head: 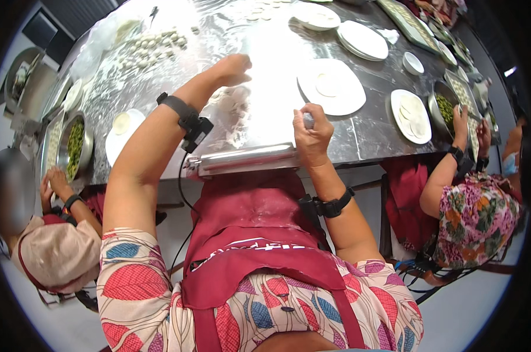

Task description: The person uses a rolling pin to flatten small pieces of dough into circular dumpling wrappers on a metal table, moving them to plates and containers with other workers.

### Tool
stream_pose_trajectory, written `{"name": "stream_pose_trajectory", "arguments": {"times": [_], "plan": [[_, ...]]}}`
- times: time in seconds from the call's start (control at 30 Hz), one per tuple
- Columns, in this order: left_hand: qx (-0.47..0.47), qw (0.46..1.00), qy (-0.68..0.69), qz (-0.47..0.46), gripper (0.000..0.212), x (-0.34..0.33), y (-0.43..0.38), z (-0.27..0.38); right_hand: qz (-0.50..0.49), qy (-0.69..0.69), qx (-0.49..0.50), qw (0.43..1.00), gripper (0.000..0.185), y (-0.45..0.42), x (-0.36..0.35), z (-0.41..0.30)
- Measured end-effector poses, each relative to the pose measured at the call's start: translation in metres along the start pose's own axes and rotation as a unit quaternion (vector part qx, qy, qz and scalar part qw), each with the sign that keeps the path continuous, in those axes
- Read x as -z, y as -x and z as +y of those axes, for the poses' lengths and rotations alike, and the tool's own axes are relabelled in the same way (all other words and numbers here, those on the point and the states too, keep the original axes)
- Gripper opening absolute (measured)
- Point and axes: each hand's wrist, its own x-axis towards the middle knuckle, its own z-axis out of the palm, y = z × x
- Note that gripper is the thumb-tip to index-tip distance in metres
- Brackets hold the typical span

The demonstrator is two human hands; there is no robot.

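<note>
A metal roller machine [247,159], which looks like a hand-cranked dough roller, sits at the table's near edge in front of me. My right hand [313,132] is closed around a greyish rounded handle [308,120] just past the machine's right end. My left hand [235,70] hovers over the steel table beyond the machine, fingers curled downward; glare hides whether anything is between them. Floury patches [230,110] lie below that hand. Right of centre, a white plate [351,94] bears a thin dough round [328,85]. Small dough balls [153,46] are spread at the far left.
At left, a white plate [116,147] holds a dough round, near a steel bowl of green filling [75,141]. On the right are dough rounds on a plate [409,116], another filling bowl [443,108] and stacked plates [363,39]. People work on both sides; one person's hand [461,125] is beside that bowl.
</note>
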Motion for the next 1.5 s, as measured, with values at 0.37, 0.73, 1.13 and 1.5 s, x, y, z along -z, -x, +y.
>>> {"name": "stream_pose_trajectory", "arguments": {"times": [0.37,0.73,1.13,1.5], "plan": [[0.022,0.998,-0.063,0.019,0.028,-0.039,0.038,0.003,-0.028,-0.007,-0.002,1.000,0.018,0.005,0.000,0.008],[-0.048,0.981,0.179,-0.051,0.013,-0.067,0.081,0.029,-0.038,0.009,-0.007,0.999,0.016,-0.030,-0.044,0.024],[-0.005,0.983,0.181,-0.007,0.017,-0.082,0.079,0.020,-0.003,0.024,0.034,0.999,0.016,-0.029,-0.051,0.023],[0.002,0.980,0.199,-0.026,0.014,-0.076,0.089,0.022,-0.004,0.028,0.048,0.998,0.018,-0.030,-0.051,0.023]]}}
